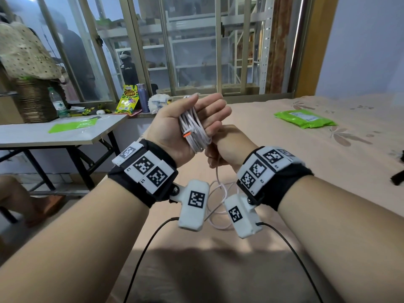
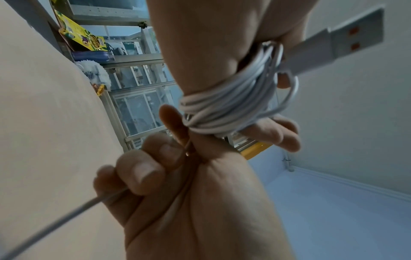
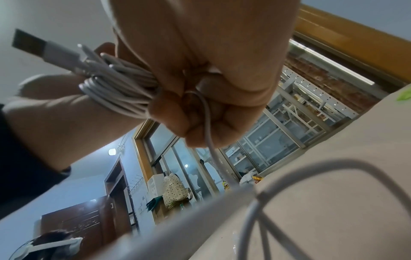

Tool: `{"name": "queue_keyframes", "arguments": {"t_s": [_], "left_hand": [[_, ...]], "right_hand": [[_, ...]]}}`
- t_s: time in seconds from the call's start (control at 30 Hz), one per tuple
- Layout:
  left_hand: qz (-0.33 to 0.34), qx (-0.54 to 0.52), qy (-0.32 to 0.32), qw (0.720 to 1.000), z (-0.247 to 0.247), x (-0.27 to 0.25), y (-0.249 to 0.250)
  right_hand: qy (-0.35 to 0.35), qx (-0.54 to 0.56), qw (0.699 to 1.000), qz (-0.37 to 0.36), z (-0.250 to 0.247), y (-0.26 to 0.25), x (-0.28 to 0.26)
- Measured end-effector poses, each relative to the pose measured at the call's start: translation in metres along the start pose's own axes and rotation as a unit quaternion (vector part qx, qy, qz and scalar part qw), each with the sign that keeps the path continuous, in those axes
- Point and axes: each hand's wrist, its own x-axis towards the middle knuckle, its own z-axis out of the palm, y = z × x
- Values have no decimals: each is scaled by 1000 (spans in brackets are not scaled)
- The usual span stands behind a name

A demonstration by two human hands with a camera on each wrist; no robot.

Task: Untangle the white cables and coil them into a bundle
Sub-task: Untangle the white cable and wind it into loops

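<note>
My left hand (image 1: 205, 110) is raised palm-up with its fingers straight, and a white cable coil (image 1: 194, 130) (image 2: 222, 109) (image 3: 115, 89) is wound around the palm. A USB plug (image 1: 187, 134) (image 2: 347, 38) (image 3: 29, 41) with orange inside sticks out of the coil. Just below, my right hand (image 1: 227, 145) (image 3: 213, 84) (image 2: 155, 167) is a fist that grips the loose strand (image 1: 218, 206) (image 3: 209, 133) right under the coil. That strand hangs down in slack loops onto the bed between my wrists.
A bed with a peach sheet (image 1: 306, 160) lies under my hands, with a green packet (image 1: 303, 119) at the far right. A folding table (image 1: 54, 132) stands to the left, with a bottle (image 1: 58, 103); a snack bag (image 1: 127, 99) and purple flask (image 1: 143, 97) stand behind it.
</note>
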Motion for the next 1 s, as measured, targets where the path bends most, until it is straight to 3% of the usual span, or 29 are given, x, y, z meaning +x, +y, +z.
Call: {"name": "queue_keyframes", "arguments": {"t_s": [0.13, 0.3, 0.43, 0.5, 0.6, 0.7, 0.73, 0.77, 0.9, 1.0], "left_hand": [[16, -9, 3, 1000, 4, 3, -1], [105, -14, 64, 992, -4, 17, 8], [140, 160, 126, 969, -16, 24, 9], [149, 289, 150, 934, -20, 23, 3], [148, 469, 161, 856, -27, 23, -5], [102, 627, 137, 760, -34, 23, -6], [81, 647, 121, 749, -36, 21, -5], [59, 644, 102, 756, -38, 19, -5], [-37, 555, 55, 829, -39, 10, -3], [-87, 526, 40, 845, -39, 6, 0]], "right_hand": [[-24, 24, 999, 28, -3, -1, -2], [-86, 0, 995, 46, -2, 5, -13], [-86, -169, 982, 2, 1, 6, -16], [-80, -244, 966, -36, 0, 3, -17], [-81, -300, 948, -71, -2, -2, -19], [-51, -323, 938, -116, -9, -7, -18], [-25, -309, 941, -132, -13, -9, -17], [3, -292, 945, -148, -18, -11, -16], [66, -275, 937, -204, -29, -13, -11], [98, -244, 939, -222, -30, -8, -7]]}}
